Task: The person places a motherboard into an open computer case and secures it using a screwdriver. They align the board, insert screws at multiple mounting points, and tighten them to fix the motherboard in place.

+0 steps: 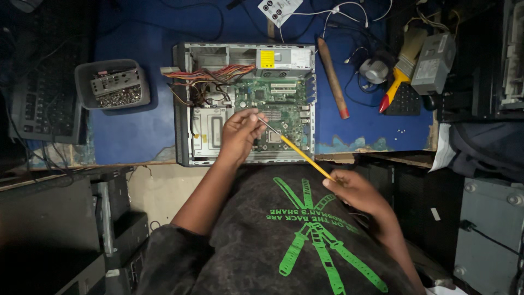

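At the far left a dark keyboard (46, 104) lies partly off the blue table (136, 136), and next to it a grey tub (112, 83) holds screws and small metal parts, near the work. In the middle an opened computer case (244, 104) lies flat on its side, so the green circuit board (278, 109) and the bundle of red and yellow wires (210, 74) face up. The left hand (240, 134) hovers over the board with its fingers pinched around the metal shaft of a long screwdriver (297, 151), apparently steadying the tip. The right hand (357, 191) is closed on the end of the yellow handle, near the person's chest. Further right lie a wooden stick (333, 78), a yellow-handled brush (401, 71) and a grey box (434, 63).
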A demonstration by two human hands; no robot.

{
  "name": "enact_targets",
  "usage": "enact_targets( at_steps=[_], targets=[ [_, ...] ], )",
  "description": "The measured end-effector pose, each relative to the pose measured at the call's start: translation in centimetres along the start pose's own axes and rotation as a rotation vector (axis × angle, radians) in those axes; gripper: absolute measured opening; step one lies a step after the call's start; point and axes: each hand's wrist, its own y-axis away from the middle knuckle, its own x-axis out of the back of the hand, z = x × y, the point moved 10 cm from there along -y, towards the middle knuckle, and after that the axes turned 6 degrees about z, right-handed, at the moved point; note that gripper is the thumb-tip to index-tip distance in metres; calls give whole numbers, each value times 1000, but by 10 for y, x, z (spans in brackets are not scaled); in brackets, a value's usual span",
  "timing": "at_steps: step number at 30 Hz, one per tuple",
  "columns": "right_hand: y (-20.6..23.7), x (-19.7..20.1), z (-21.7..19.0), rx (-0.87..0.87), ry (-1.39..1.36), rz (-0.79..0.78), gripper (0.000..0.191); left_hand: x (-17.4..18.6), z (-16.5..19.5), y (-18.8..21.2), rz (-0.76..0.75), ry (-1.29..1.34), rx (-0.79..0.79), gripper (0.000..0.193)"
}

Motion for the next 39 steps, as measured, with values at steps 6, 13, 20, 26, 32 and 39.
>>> enact_targets(
  at_steps=[6, 13, 20, 26, 32, 39],
  targets=[
    [19, 2, -45, 179, -239, 49, 34, 18, -14, -6, 130, 62, 134, 22],
    [57, 4, -113, 603, -173, 188, 28, 53, -27, -26, 308, 337, 89, 27],
    [85, 20, -145, 725, 139, 760, 23, 50, -50, -33, 305, 441, 157, 30],
    [98, 20, -154, 879, 250, 940, 34, 29, -64, -28, 319, 336, 187, 22],
    [100, 29, -141, 935, 8, 850, 34, 8, -67, -29, 200, 250, 195, 21],
    [94, 36, -152, 1088, -5, 729, 34, 6, -93, -31, 153, 160, 326, 25]
  ],
)
